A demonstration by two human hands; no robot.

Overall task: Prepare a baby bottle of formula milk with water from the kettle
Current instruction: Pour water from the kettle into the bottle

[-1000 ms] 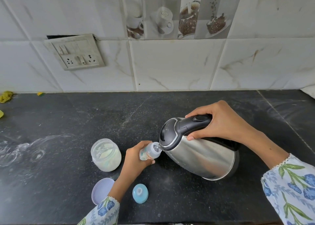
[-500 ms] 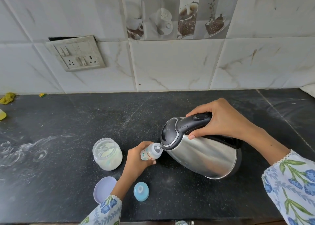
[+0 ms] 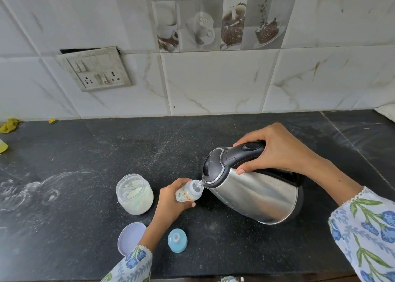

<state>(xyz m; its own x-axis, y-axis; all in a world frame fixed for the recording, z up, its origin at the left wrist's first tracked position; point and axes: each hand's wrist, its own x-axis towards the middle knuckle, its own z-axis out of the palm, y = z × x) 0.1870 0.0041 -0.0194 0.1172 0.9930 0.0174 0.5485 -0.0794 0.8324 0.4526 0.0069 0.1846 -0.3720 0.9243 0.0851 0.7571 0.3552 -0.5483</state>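
The fingers (image 3: 242, 171) of the right hand (image 3: 280, 151) are curled round the black plastic handle (image 3: 245, 153) of the stainless steel electric kettle (image 3: 254, 194), thumb tip showing under the grip and knuckles over the top. The kettle is tilted down to the person's left, its spout at the mouth of the small clear printed baby bottle (image 3: 189, 194), with a thin stream of water running in. The left hand (image 3: 173, 202) wraps the bottle's body, holding it leaning toward the spout, low over the black speckled stone counter (image 3: 85, 153).

By its size, the kettle is probably the heavy item here, and its steel wall may be hot, so the insulated handle is the sensible place to hold it; a grip near the lid end should give finer control of the tilt. The bottle looks like light, stiff plastic with a narrow mouth, so it could slip or tip if pushed by the spout. Gripping it round the middle, below the neck, keeps skin away from the stream.

Just left of the bottle stands an open clear jar of pale powder (image 3: 135, 194). Nearer the person lie its lilac round lid (image 3: 130, 237) and the blue bottle cap with teat (image 3: 177, 240), apart from each other on the counter.
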